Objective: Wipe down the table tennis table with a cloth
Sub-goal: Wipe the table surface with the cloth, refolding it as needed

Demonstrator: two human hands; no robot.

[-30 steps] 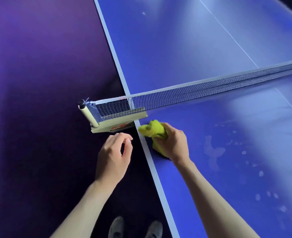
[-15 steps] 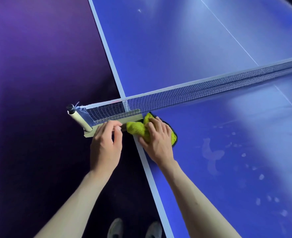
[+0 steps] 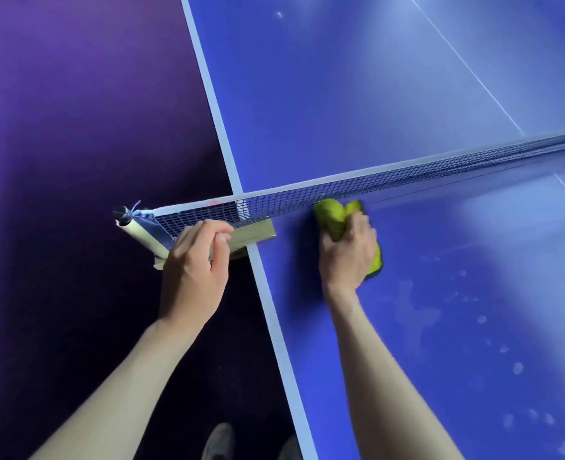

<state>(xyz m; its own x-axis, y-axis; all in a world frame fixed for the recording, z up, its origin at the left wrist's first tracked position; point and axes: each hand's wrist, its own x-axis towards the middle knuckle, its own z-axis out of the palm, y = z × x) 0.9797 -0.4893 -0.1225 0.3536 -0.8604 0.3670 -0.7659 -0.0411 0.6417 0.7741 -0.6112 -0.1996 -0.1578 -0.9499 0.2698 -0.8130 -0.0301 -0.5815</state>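
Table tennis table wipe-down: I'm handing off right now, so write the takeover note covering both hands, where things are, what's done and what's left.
Right hand: grip closed round the bunched yellow-green microfibre cloth, pressing it on the blue table tennis table just on the near side of the dark mesh net, close to the white side edge.
Left hand: fingers loosely curled, holding nothing, in front of the beige net clamp bracket; contact unclear.
Done: cannot tell how much has been wiped.
Left: pale smudges and spots show on the near half to the right of the cloth; the far half has a small spot too.

Cloth (image 3: 332,215) on the table (image 3: 473,277) — just before the net (image 3: 390,185).
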